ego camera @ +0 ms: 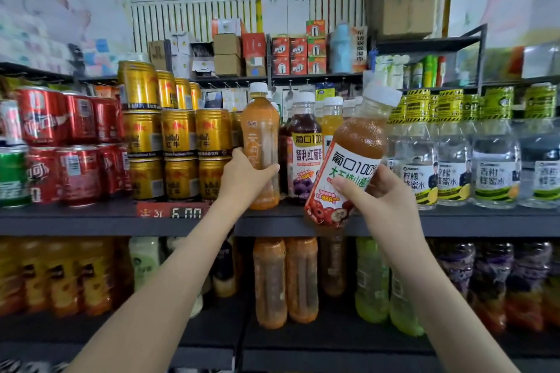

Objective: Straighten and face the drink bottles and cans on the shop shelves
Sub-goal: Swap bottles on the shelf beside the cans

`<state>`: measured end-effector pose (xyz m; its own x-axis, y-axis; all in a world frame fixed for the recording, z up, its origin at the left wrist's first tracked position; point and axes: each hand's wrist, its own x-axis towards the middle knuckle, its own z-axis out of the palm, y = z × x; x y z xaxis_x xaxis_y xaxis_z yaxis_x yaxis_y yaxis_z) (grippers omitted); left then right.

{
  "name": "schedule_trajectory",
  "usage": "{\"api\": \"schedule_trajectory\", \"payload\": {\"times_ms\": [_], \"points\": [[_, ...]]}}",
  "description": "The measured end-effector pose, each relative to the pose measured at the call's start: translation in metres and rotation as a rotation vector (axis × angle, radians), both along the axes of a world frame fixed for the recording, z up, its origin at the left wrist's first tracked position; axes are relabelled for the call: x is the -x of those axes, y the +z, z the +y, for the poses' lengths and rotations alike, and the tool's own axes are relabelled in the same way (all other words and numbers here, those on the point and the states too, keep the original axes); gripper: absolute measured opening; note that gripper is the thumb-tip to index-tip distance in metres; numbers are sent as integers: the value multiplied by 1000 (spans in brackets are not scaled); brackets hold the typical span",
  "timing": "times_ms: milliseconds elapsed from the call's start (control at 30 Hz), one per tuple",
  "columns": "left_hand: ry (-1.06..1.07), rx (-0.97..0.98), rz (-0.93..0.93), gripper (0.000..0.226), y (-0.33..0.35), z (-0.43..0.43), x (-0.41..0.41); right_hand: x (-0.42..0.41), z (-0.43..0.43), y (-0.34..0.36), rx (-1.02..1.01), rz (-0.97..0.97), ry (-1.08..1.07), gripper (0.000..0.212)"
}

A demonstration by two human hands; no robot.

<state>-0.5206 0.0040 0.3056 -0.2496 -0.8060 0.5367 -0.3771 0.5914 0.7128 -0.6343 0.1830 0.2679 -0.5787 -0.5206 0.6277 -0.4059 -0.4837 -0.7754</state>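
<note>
My left hand (242,179) grips an orange juice bottle (262,136) with a white cap, standing upright on the middle shelf (91,221) beside the gold cans (178,136). My right hand (375,194) holds a hawthorn juice bottle (348,160) with a white and red label, tilted to the right and lifted in front of the shelf edge. Behind it stand a grape juice bottle (304,154) and a yellow juice bottle (331,121).
Red cans (69,145) and a green can (12,172) fill the left of the shelf. Clear honey-water bottles (454,166) line the right. The lower shelf holds orange bottles (285,278), green bottles (372,278) and dark bottles (491,275). Boxes (291,54) sit on the top shelf.
</note>
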Motion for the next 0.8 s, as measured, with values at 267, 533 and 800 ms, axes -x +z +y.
{"api": "schedule_trajectory", "payload": {"times_ms": [267, 533, 800], "points": [[-21, 5, 13, 66, -2, -4, -4, -2, -3, 0, 6, -28, -27, 28], [-28, -10, 10, 68, 1, -4, -6, 1, -2, 4, -5, -25, -27, 35], [-65, 26, 107, 60, -6, 4, -14, -6, 9, -1, -25, -2, 29, 28]]}}
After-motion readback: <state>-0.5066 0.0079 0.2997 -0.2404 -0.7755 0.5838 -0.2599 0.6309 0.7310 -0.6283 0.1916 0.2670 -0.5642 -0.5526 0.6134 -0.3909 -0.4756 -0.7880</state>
